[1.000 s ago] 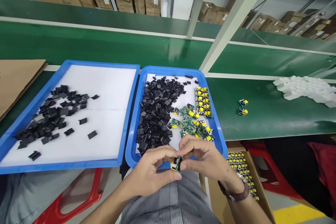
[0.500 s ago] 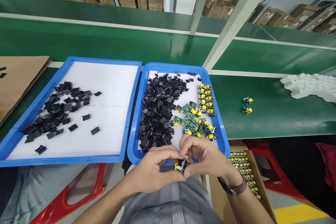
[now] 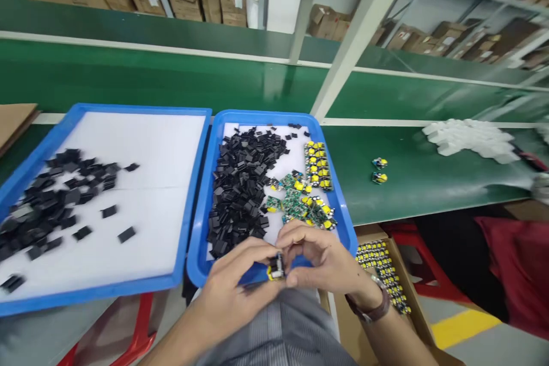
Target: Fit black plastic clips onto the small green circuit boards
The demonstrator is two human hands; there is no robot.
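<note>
In front of my body, just over the near rim of the right tray, my left hand (image 3: 240, 280) pinches a small circuit board (image 3: 275, 267) with a yellow part and a black piece on it. My right hand (image 3: 319, 257) is closed at the board's right side, its thumb and curled fingers at the edge; some fingertips are hidden. Ahead of the hands, a blue tray (image 3: 195, 254) bears a heap of black plastic pieces (image 3: 240, 183), loose green circuit boards (image 3: 295, 203) and a neat block of boards with yellow parts (image 3: 317, 166).
At left, another blue tray (image 3: 182, 240) holds scattered black pieces (image 3: 71, 194). Two boards (image 3: 380, 170) lie on the green bench (image 3: 412, 183), with white moulded pieces (image 3: 469, 140) farther right. Below the bench stands a carton (image 3: 412, 283) of boards. A person's red clothing (image 3: 514, 263) shows at right.
The view has swung right, so the bench and trays sit farther left. The board has turned in my left fingers, and my right fingers have shifted a little along its edge.
</note>
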